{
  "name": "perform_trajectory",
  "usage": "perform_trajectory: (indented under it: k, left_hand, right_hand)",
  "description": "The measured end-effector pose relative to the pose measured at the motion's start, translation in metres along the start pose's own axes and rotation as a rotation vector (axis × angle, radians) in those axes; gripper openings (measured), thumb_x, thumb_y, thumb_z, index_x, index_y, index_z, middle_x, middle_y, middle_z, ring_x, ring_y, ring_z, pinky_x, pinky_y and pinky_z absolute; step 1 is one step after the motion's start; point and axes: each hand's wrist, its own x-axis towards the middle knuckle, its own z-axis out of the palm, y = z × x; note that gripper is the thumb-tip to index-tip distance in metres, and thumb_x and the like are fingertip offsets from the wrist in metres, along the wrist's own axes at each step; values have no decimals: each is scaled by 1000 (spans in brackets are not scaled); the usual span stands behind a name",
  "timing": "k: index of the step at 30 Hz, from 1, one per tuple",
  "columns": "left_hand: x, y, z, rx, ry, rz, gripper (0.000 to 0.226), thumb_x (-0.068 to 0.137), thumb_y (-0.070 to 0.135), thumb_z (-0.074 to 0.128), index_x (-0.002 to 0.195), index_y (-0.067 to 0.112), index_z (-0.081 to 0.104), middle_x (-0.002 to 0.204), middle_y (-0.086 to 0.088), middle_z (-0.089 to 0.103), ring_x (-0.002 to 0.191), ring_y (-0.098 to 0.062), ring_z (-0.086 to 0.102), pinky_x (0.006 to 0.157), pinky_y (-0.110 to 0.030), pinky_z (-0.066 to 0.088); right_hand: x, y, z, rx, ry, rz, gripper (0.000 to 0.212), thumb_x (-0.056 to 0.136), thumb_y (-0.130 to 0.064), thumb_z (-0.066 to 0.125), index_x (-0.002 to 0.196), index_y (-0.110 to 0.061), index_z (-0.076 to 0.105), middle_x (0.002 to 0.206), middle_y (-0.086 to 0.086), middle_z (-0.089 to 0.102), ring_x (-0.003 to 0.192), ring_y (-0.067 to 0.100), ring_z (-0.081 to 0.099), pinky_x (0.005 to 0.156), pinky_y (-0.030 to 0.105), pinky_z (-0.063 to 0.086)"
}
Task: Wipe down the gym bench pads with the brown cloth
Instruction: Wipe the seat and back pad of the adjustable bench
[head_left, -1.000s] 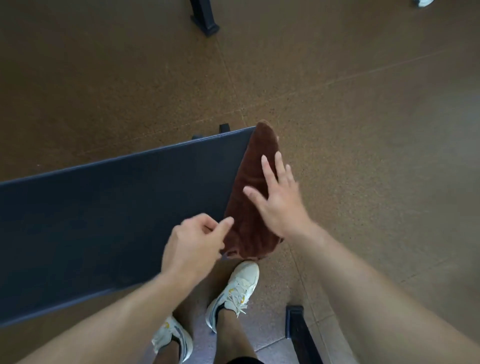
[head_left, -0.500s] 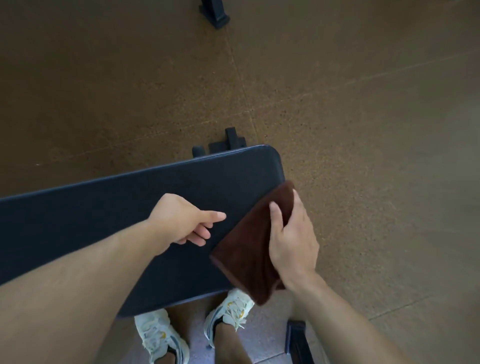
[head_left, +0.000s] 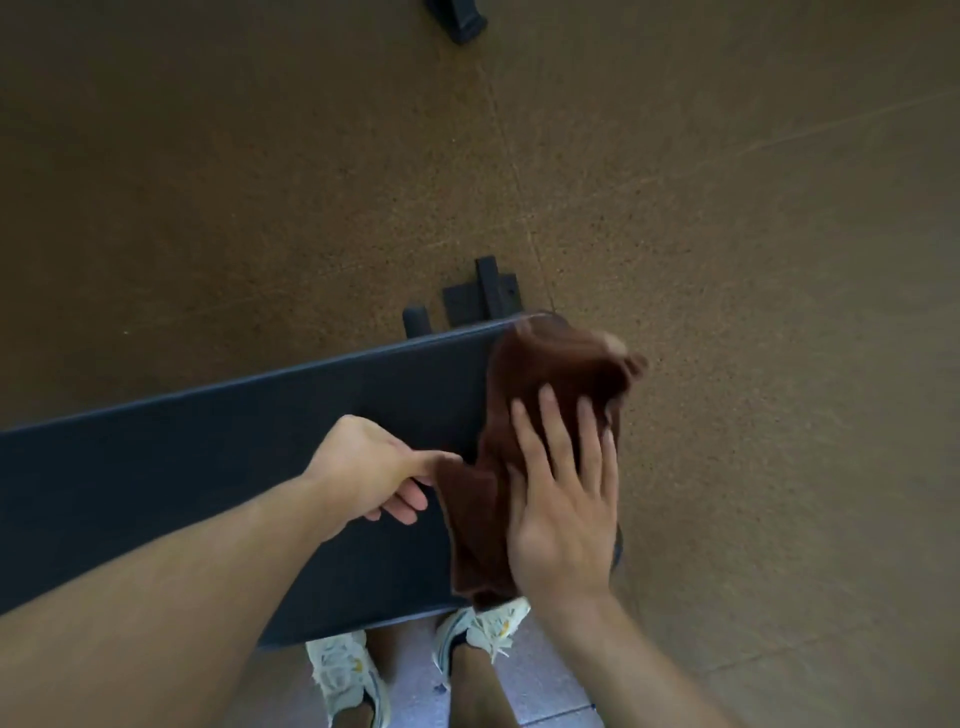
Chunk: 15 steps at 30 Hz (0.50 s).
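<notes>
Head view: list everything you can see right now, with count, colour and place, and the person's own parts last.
bench pad: one, dark navy, runs from left edge to centre.
brown cloth: one, brown, bunched over the pad's right end.
bench frame parts: black, on the floor just beyond the pad's far edge.
equipment foot: one, black, top centre.
floor: brown, speckled, all around.
shoes: two, white, below the pad's near edge.
left hand: fingertips at the cloth's left edge; grip unclear.
right hand: flat, fingers straight, pressing on the cloth.
</notes>
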Motion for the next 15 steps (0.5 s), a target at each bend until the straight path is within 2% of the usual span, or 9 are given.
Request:
perform_trajectory:
  k: [2,4,5,7,9,11,15]
  left_hand:
    - [-1,2,-1,1,-11,-7,40,73,45,88,79,6,80,67,-10,76,56,-19,73,51,-26,43]
    - [-2,3,-2,-5,-13,-16,41,72,46,88,79,7,80,67,-10,76,56,-19,73,51,-26,43]
    - [-2,3,-2,-7,-12,-16,41,72,46,88,79,7,80,66,-10,76,56,-19,72,50,-25,42]
    - [-1,3,-2,-2,-2,-12,40,72,46,88,78,7,80,65,-10,76,53,-18,71,49,-25,42]
    - [-1,3,-1,10,7,-5,39,74,46,87,77,8,80,64,-9,75,51,-17,69,50,-25,43]
    - [-1,1,-1,20,11,-1,37,78,45,84,76,8,80,63,-8,75,49,-16,66,49,-26,41]
    - [-1,1,1,30,6,-4,39,86,44,77,81,6,78,66,-8,76,49,-15,65,49,-25,41]
  right_hand:
    - [-52,5,2,-54,-82,124,69,91,-60,48,156,-41,39,162,13,44,153,44,33,124,54,21]
    - [-76,7,5,-102,-178,154,72,87,-61,49,155,-40,38,167,13,34,160,37,15,124,53,17]
    - [-73,8,7,-95,-178,195,73,89,-57,48,158,-40,33,164,15,39,159,35,16,122,54,19]
    - [-48,7,10,-92,-142,253,71,92,-57,46,157,-34,34,150,19,56,146,39,31,118,54,23]
    - [-7,-2,5,-82,-131,216,69,95,-61,42,157,-30,39,148,19,58,142,41,36,116,55,30]
    - [44,-12,-1,-58,-136,130,69,98,-62,39,160,-33,35,156,13,51,146,41,34,118,58,34]
    - [97,-28,-2,-77,-158,-52,64,102,-55,35,163,-35,27,172,-3,25,161,31,8,127,60,14]
